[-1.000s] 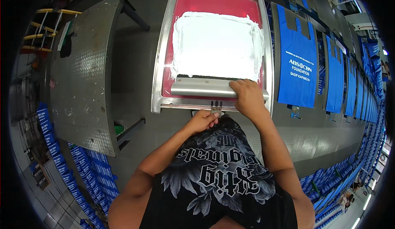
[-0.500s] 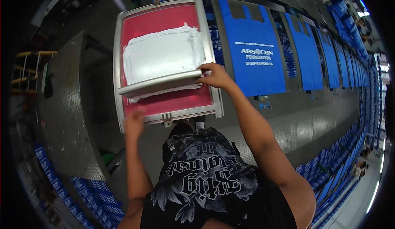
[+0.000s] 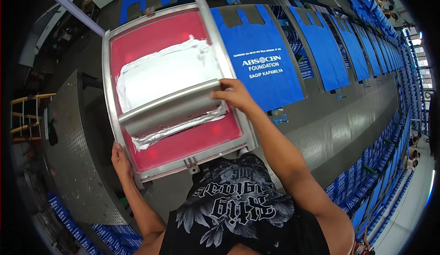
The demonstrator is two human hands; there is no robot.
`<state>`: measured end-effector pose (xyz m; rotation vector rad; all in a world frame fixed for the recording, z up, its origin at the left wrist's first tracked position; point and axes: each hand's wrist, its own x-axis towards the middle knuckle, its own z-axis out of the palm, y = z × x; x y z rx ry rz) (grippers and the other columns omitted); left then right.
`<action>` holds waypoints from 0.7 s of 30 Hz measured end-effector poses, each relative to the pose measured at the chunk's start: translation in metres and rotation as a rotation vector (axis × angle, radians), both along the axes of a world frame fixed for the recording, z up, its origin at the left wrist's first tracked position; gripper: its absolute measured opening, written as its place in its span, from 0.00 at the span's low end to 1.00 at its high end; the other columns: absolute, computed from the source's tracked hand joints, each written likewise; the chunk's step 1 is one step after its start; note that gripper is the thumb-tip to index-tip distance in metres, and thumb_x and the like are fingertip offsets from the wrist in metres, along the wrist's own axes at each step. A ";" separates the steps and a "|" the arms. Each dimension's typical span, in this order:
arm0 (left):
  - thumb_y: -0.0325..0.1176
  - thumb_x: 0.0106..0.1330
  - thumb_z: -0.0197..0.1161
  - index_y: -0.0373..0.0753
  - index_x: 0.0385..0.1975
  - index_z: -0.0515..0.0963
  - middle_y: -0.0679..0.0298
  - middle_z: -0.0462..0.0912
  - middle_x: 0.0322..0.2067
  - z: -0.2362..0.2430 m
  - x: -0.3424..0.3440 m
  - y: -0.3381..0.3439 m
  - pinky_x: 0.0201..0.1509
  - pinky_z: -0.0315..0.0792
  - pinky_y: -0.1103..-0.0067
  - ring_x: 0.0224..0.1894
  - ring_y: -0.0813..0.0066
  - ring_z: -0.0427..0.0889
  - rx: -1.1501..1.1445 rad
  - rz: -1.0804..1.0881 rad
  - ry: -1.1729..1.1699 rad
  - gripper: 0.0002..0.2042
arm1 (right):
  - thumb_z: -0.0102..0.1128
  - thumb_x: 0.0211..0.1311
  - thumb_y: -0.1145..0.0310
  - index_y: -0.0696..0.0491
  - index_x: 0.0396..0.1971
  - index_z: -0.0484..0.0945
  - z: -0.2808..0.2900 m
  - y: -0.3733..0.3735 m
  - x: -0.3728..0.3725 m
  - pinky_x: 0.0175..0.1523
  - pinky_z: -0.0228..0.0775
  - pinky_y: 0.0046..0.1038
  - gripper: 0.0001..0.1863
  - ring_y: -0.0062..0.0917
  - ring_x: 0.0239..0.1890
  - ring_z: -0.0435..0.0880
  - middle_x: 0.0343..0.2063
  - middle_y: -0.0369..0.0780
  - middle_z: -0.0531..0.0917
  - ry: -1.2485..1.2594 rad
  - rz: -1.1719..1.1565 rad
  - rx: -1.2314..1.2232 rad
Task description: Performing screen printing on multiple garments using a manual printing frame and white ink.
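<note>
1. Aluminium-framed printing screen (image 3: 169,90), with red mesh and a broad patch of white ink, has swung further to the person's left than half a second ago and now lies tilted, its far end over a bare stretch of the grey table (image 3: 348,126) rather than squarely in front of the body.
2. Right hand (image 3: 233,94) has followed the metal squeegee (image 3: 167,108); its fingers are closed over the right end of the bar, which lies slantwise across the white ink near the middle of the mesh.
3. Left hand (image 3: 120,159) has come up from the near edge to the near left corner of the frame, fingers wrapped round the rim there and gripping it.
4. Blue bag (image 3: 259,58) with white lettering now lies fully uncovered just right of the screen, which suggests that piece is printed and the frame is being carried along the row.
5. More blue bags (image 3: 362,49) stretch away to the right along the table; judging by this, the screen is between placements, not pressed down on any bag.
</note>
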<state>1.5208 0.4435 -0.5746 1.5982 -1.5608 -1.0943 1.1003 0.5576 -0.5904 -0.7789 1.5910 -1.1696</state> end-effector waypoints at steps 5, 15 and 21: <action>0.37 0.70 0.48 0.28 0.57 0.65 0.53 0.74 0.52 -0.032 -0.070 0.042 0.58 0.63 0.78 0.54 0.70 0.72 -0.037 -0.061 -0.081 0.21 | 0.67 0.41 0.69 0.58 0.33 0.80 0.016 0.093 -0.093 0.42 0.67 0.23 0.16 0.20 0.34 0.77 0.29 0.36 0.81 0.067 -0.089 -0.011; 0.40 0.66 0.54 0.35 0.54 0.70 0.54 0.80 0.44 -0.057 -0.359 0.185 0.51 0.68 0.79 0.46 0.74 0.76 -0.041 -0.304 0.135 0.21 | 0.65 0.43 0.74 0.61 0.40 0.78 -0.008 0.313 -0.302 0.52 0.63 0.25 0.19 0.25 0.43 0.75 0.37 0.40 0.79 0.098 -0.392 -0.100; 0.46 0.65 0.55 0.36 0.55 0.69 0.48 0.78 0.46 -0.077 -0.427 0.198 0.50 0.70 0.75 0.48 0.62 0.79 -0.047 -0.347 0.156 0.24 | 0.65 0.44 0.73 0.62 0.41 0.77 -0.028 0.341 -0.364 0.52 0.61 0.25 0.20 0.24 0.42 0.75 0.37 0.40 0.80 0.083 -0.385 -0.118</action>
